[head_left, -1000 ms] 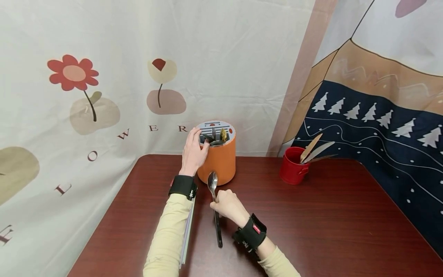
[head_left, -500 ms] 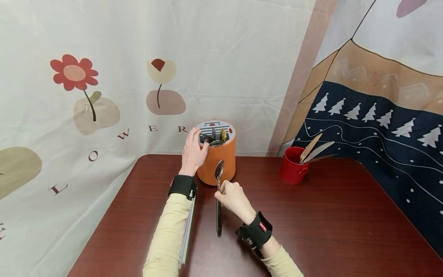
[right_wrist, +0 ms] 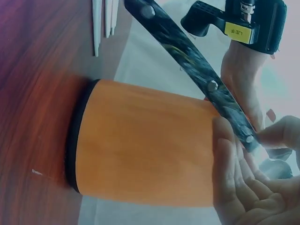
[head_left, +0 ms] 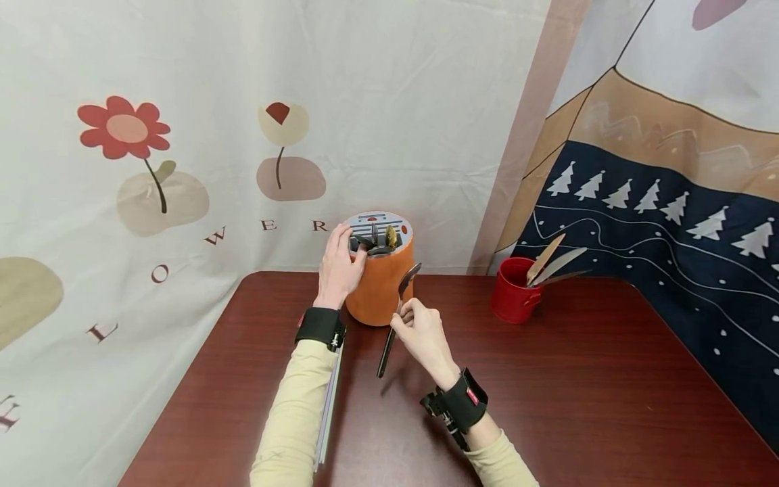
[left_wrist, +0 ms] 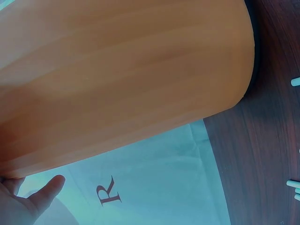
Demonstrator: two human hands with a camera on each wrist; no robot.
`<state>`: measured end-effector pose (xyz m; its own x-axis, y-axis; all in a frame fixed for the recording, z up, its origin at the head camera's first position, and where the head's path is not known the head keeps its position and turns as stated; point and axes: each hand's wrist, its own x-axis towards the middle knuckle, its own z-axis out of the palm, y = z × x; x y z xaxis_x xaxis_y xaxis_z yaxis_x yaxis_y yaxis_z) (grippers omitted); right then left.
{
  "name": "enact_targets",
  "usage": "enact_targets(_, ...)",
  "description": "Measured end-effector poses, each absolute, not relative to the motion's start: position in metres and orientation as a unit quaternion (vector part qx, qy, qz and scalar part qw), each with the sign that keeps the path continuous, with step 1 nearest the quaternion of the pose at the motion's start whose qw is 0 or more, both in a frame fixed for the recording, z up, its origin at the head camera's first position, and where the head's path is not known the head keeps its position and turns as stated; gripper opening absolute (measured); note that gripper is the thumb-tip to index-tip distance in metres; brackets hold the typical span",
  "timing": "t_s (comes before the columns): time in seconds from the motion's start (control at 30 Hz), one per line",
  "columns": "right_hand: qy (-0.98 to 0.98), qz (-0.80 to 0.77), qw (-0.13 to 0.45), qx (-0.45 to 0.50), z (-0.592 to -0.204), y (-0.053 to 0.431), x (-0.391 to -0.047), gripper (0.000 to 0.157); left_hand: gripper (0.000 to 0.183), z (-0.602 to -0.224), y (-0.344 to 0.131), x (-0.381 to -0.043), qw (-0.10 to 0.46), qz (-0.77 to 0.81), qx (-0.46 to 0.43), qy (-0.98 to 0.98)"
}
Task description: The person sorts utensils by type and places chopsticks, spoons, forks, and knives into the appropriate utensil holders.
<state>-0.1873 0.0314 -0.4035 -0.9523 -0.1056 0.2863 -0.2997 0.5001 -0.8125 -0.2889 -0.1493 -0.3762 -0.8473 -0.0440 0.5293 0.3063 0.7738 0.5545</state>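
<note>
My right hand (head_left: 422, 331) pinches a spoon (head_left: 387, 352) by the neck, just in front of an orange cylindrical cutlery holder (head_left: 380, 287). The spoon tilts, bowl up to the right, its dark riveted handle pointing down; in the right wrist view the marbled handle (right_wrist: 187, 54) crosses in front of the holder. My left hand (head_left: 339, 267) rests at the holder's left rim, fingers reaching over its slotted grey top. A fork (head_left: 374, 235), a gold-coloured spoon head (head_left: 391, 237) and dark utensil parts stick out there. In the left wrist view, fingers (left_wrist: 49, 192) show beside the holder.
A small red bucket (head_left: 514, 291) with knives (head_left: 556, 265) leaning in it stands to the right on the brown table (head_left: 578, 392). Pale, slim chopsticks (head_left: 325, 423) lie beside the left forearm. A printed cloth (head_left: 414, 122) hangs behind the table.
My right hand has lifted the spoon up and to the right, and the spoon has tipped so that its bowl leans right. My left hand has stayed at the holder's rim.
</note>
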Motion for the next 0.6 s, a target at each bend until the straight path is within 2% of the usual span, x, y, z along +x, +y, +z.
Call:
enact_targets(0.3,-0.805,0.547,0.179,0.143,-0.401,0.039,-0.189,0.006,0.05,-0.377,-0.15,-0.29,0.264,-0.329,-0.071,-0.904)
enact_targets(0.6,-0.776,0.558,0.274,0.111,-0.395,0.047,-0.191,0.006,0.05,-0.378,-0.15,-0.291,0.264,-0.331,-0.07,-0.903)
